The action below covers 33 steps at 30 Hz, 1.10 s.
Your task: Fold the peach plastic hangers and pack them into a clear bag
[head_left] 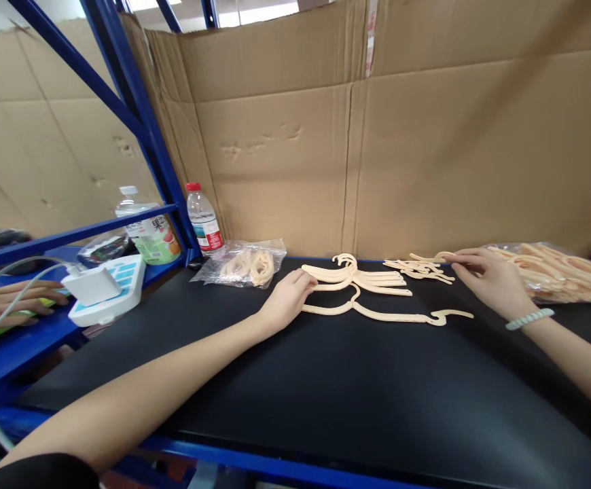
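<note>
Several cream clothes hangers point(380, 279) lie stacked flat on the black table, their hooks pointing to the back. In front of them lies a single cream hanger point(387, 316), with a curved hook piece point(451, 316) at its right end. My left hand point(289, 299) is closed at the left ends of the hangers; its fingers partly hide which one it grips. Farther right, my right hand point(492, 278) pinches a thin curved cream piece point(435, 257) over a loose pile of similar cream pieces point(420, 270).
A clear bag of cream strips point(563, 268) lies at the right, another bag with coiled cream pieces point(255, 267) at back left. Bottles point(206, 224), a white power strip point(115, 292) and a blue frame stand left. Another person's hand point(10, 305) rests there. Cardboard point(285, 156) walls the back.
</note>
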Tool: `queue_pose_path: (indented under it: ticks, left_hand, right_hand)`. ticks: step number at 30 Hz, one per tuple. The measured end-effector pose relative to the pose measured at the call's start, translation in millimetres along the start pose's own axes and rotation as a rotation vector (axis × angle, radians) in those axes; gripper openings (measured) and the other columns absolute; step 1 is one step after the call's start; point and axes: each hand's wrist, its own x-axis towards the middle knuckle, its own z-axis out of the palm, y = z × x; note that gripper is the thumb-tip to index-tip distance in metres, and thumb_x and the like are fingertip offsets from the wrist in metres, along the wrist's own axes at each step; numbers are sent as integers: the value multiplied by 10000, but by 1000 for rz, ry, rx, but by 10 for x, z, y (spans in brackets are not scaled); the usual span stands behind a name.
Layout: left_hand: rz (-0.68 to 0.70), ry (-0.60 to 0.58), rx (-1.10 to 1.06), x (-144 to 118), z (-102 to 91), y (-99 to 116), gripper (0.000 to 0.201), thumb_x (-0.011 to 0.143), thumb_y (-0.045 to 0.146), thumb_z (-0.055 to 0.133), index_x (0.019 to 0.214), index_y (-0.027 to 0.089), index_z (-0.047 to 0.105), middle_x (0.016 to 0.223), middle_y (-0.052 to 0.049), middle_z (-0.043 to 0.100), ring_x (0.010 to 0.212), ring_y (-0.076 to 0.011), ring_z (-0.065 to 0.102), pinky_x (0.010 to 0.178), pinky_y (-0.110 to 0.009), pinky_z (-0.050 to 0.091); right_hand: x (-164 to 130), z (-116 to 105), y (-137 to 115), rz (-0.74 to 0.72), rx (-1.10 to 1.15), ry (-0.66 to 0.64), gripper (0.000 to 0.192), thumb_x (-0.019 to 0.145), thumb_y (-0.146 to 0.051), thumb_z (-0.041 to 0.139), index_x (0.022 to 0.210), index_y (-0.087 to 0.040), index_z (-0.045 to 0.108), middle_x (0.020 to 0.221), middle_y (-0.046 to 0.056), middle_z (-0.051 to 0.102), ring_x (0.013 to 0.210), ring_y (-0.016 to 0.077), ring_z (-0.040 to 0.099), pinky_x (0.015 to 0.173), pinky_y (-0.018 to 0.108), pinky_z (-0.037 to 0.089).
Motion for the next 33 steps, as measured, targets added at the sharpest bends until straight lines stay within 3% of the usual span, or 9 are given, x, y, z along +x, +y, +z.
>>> queue_pose_path:
  ticks: [7, 14, 21, 28, 33]
  left_hand:
    - [-29, -30, 82, -14, 30, -31, 193, 850, 10, 475, 877, 170, 581, 903, -66, 564, 866, -223, 523, 792, -368, 476]
    - [-97, -20, 75, -19, 13, 0, 210, 778, -20, 516, 775, 190, 498, 798, -28, 518, 788, -212, 491, 713, -339, 448]
    - [-129, -26, 15, -8, -4, 31, 220, 769, -21, 495, 743, 197, 482, 834, -13, 501, 730, -162, 503, 657, -278, 436]
    - [-157, -35, -61, 15, -9, 27, 135, 796, 50, 561, 803, 184, 541, 793, 2, 545, 649, -130, 528, 609, -247, 443]
    - [-131, -88, -81, 51, -13, 3, 64, 828, 137, 598, 845, 182, 639, 838, -33, 617, 767, -174, 579, 710, -291, 472]
  right_hand:
    - [-6, -34, -217, -39, 33, -1, 254, 829, -344, 496, 823, -202, 706, 857, 92, 695, 793, 241, 638, 670, 354, 529]
    - [4, -54, -291, -91, 41, 18, 265, 885, -358, 486, 812, -188, 676, 814, 84, 684, 740, 222, 618, 631, 335, 492]
    - [-8, -44, -272, -81, 59, -27, 204, 895, -336, 516, 939, -200, 662, 799, 57, 657, 711, 214, 608, 622, 332, 488]
    - [-8, -24, -303, -222, -32, -35, 232, 925, -253, 448, 998, -194, 661, 862, 85, 652, 765, 242, 620, 688, 365, 491]
    - [-10, -5, -244, -256, -87, -139, 271, 930, -227, 404, 970, -154, 661, 877, 98, 647, 774, 244, 614, 712, 377, 486]
